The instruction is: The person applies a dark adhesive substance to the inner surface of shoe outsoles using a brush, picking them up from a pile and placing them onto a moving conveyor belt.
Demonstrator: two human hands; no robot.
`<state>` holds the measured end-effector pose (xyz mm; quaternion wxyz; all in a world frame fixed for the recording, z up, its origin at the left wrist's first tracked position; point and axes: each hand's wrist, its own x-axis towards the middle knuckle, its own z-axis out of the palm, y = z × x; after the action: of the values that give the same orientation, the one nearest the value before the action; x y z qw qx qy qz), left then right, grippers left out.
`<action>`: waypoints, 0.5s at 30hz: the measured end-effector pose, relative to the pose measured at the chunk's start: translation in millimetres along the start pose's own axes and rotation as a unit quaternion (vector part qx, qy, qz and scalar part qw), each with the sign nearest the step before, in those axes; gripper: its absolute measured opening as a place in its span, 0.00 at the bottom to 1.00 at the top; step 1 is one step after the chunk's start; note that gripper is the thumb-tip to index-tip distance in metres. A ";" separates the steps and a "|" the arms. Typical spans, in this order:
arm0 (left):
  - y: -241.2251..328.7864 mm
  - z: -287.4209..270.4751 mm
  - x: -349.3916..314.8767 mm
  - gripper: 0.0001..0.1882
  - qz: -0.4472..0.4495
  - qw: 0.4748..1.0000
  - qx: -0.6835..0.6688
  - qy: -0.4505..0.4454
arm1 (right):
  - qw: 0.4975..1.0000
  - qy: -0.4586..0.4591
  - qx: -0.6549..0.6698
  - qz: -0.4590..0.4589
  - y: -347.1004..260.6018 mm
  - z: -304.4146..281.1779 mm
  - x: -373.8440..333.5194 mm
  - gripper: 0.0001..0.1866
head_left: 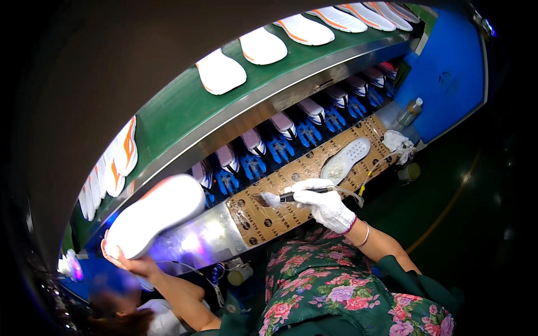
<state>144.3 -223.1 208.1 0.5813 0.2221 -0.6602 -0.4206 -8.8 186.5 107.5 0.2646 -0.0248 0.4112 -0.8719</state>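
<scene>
A large white shoe sole (162, 210) with a trace of orange along its far edge is tilted up at the left, over the bench's metal edge. My bare left hand (130, 262) grips its near end from below. My right hand (325, 204), in a white knit glove, is closed around the black handle of a brush (288, 197). The whitish bristles point left, above the cardboard (246, 215) and apart from the sole. Just beyond the gloved hand, a pale grey sole with small holes (347, 159) lies on the cardboard.
White soles with orange edges (302, 28) line a green conveyor belt (168, 112) at the back. Below it, shoe uppers (252, 141) sit in a row by blue holders (280, 148). A bottle (410, 112) and white cloth (397, 141) stand right. Another person (162, 319) is at lower left.
</scene>
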 end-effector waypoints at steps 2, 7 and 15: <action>-5.8 -20.1 -20.7 0.16 -0.060 0.998 -0.003 -0.008 | 0.999 -0.035 0.035 -0.009 -16.7 15.8 3.1 0.09; -54.9 -16.5 -97.0 0.18 -0.336 0.916 -0.112 -0.187 | 0.979 -0.143 -0.139 -0.039 -26.2 73.4 -2.6 0.11; -35.4 50.7 -238.7 0.45 -0.604 0.700 -0.356 -0.133 | 0.971 -0.158 -0.142 0.108 -5.4 90.5 -6.1 0.14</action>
<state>142.8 -40.7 42.2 0.1442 0.2912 -0.2556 -0.9105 17.6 128.5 172.3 0.4129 -0.1548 0.4844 -0.7556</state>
